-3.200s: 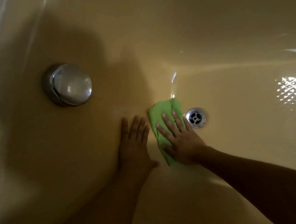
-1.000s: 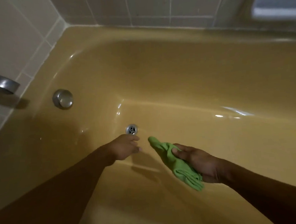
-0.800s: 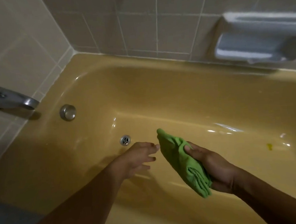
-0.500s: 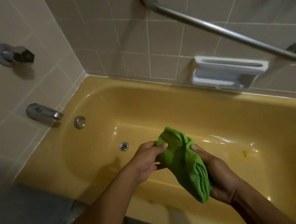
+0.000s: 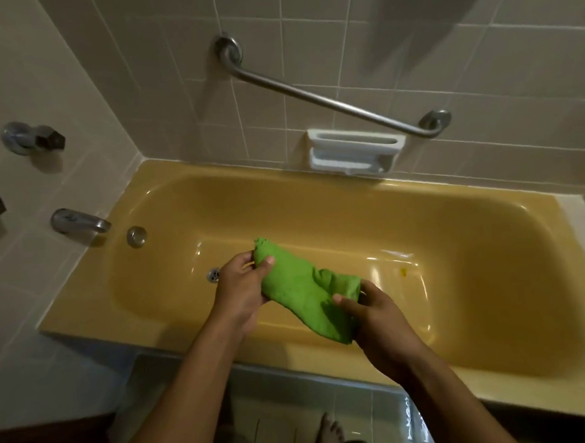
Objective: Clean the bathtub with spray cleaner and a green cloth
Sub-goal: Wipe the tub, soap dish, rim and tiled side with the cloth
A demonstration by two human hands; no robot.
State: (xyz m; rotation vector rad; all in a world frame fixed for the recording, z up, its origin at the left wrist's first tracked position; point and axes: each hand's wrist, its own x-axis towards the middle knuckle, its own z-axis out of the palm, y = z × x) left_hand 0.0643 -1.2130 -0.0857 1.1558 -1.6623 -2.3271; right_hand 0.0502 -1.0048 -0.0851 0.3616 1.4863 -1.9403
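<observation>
Head view: the green cloth is held up over the bathtub, clear of its floor, and is stretched between two grips; its upper end is pinched by the left hand, thumb on top; its lower, bunched end is wrapped by the curled fingers and thumb of the right hand. The cloth is seen gathered into a thick strip; whether it is wet cannot be told. The step in hand is judged to be a refolding or wringing of the cloth, ready for wiping. To do it well, both grips should be kept over the basin so that any drip falls inside; a clean face should be turned outward; the strip should be flattened into a pad that fits under one palm. Just behind the left grip the drain is partly hidden by that hand; beyond the right grip a small yellow mark is seen on the tub floor, and it is judged a likely spot to be wiped; no spray bottle is seen.
</observation>
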